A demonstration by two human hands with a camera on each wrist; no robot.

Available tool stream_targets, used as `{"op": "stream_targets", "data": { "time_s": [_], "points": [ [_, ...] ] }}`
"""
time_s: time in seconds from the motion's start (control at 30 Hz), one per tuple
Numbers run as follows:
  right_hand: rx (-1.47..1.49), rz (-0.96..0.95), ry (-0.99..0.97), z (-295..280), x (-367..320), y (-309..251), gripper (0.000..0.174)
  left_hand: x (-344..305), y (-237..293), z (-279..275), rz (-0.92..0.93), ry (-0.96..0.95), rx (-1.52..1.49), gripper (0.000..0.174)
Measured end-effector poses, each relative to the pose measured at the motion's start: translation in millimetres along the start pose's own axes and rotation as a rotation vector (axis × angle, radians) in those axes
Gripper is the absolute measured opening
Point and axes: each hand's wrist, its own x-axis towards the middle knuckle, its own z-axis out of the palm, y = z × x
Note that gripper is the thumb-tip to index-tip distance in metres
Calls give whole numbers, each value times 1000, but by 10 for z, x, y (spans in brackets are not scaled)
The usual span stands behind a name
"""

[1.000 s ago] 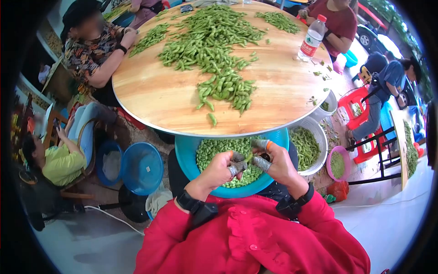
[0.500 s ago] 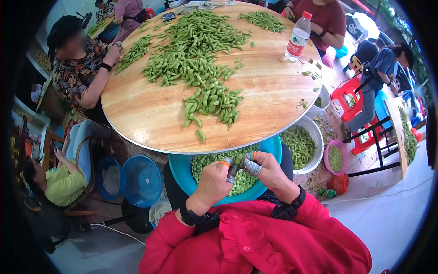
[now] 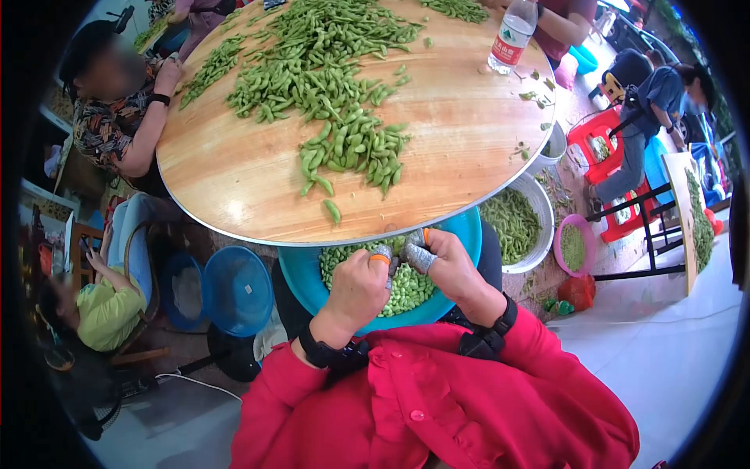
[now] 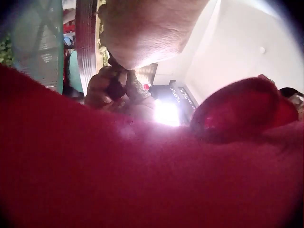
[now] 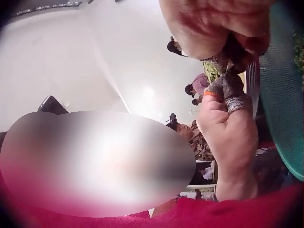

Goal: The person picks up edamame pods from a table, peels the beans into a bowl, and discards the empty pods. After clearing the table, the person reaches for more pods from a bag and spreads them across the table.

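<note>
Both hands meet over a teal basin (image 3: 298, 285) of shelled green soybeans (image 3: 412, 289), close by the table's near edge. My left hand (image 3: 358, 291) pinches a green edamame pod (image 3: 397, 243) from one side. From the other side, the curled fingers of my right hand (image 3: 459, 270) grip the same pod, which is mostly hidden by fingertips. Grey wrapping and orange bands cover several fingertips. In the right wrist view the left hand (image 5: 230, 128) and right hand (image 5: 218, 26) come together fingertip to fingertip. A red sleeve (image 4: 118, 175) fills much of the left wrist view.
A round wooden table (image 3: 234, 187) carries a heap of edamame pods (image 3: 312, 70) and a water bottle (image 3: 513, 37). Right of the basin stand a white basket (image 3: 544, 234) of pods and a pink basin (image 3: 591, 242). Blue basins (image 3: 242, 293) stand left. Other people sit around.
The head view has tilted and shifted a little. Both hands stay together over the basin, now nearer the table edge, and the pod between them is less visible than half a second ago.
</note>
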Motion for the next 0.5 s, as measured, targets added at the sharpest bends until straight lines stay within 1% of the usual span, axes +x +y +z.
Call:
{"op": "stream_targets", "data": {
  "time_s": [0.07, 0.1, 0.13, 0.2, 0.23, 0.3, 0.33, 0.37, 0.47, 0.5],
  "points": [
    [68, 22, -19, 5, 2, 15, 12, -1, -12, 30, 9, 13, -22, 20],
    [108, 42, -32, 11, 2, 19, 12, 3, -22, 35, -1, 19, -58, 17],
    [147, 56, -44, 6, 14, 14, 12, -11, -34, 67, -58, 31, -126, 17],
    [199, 20, -60, 5, 16, 58, 12, -67, -82, 172, -167, 60, -257, 16],
    [226, 3, -71, 14, 8, 83, 12, -78, -94, 220, -226, 118, -415, 8],
    [246, -75, -83, 38, -5, 98, 12, -56, -42, 164, -603, 63, -938, 3],
    [255, -114, -90, 51, -7, 105, 11, -31, -14, 118, -793, 32, -1198, 3],
    [216, -155, -60, 66, 8, 117, 11, -76, -88, 122, -793, -42, -1304, 7],
    [17, -170, -16, 48, -3, 117, 10, -1, 13, 71, -689, 33, -1053, 5],
    [-67, -232, 13, 74, -32, 32, 7, -16, 14, 84, -680, 56, -1067, 4]
  ]
}}
